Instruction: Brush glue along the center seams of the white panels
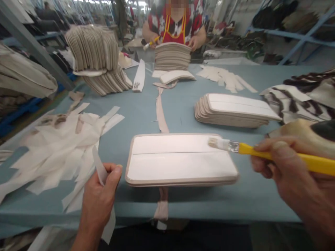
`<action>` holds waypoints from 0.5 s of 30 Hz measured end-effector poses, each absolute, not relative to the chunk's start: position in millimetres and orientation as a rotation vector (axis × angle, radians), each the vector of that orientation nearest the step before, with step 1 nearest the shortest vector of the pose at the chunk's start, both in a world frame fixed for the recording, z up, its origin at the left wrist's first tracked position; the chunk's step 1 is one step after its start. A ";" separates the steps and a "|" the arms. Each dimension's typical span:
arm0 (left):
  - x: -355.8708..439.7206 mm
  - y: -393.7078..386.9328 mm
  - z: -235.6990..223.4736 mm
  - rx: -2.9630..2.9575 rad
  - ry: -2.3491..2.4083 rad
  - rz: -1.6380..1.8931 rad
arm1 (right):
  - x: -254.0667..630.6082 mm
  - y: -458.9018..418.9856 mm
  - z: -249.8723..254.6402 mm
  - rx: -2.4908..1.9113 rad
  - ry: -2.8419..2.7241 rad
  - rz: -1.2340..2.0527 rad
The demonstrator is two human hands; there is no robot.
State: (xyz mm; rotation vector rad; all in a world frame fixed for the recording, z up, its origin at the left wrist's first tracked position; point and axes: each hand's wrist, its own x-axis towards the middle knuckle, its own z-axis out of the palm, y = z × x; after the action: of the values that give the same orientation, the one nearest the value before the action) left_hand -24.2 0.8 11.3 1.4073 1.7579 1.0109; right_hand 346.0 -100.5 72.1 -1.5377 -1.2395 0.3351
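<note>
My right hand (285, 167) is closed around the yellow handle of a paintbrush (248, 149). The pale bristles are over the upper right part of a white rectangular panel with a beige edge (178, 164); whether they touch it I cannot tell. A dark seam runs lengthwise across the panel, and more layers show beneath its front edge. Left of the panel, my left hand (101, 195) pinches a narrow white strip (98, 165) between thumb and fingers. Part of that strip hangs below the hand. A beige strip of cloth (161, 111) passes under the panel.
Loose white strips (60, 146) lie heaped at left, with more strips (225, 77) at the back right. A stack of panels (232, 109) stands right; tall stacks (91, 48) rise at the back left. Across the table, a person in a red apron (175, 31) holds another brush.
</note>
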 end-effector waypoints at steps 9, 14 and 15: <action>-21.6 -17.1 42.3 0.827 1.242 1.147 | 299.9 -111.0 81.0 -1.297 -1.570 0.280; -9.5 -41.5 66.9 0.579 0.765 1.012 | 275.8 -116.0 69.9 -1.231 -1.689 0.205; -7.1 -46.3 67.4 0.575 0.703 0.992 | 268.2 -114.5 69.3 -1.226 -1.712 0.217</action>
State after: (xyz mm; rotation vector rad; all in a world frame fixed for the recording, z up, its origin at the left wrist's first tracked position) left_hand -7.1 -46.3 67.4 0.5750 0.7034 0.9920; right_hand 268.2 -114.5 69.3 -1.2258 -1.7125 0.2170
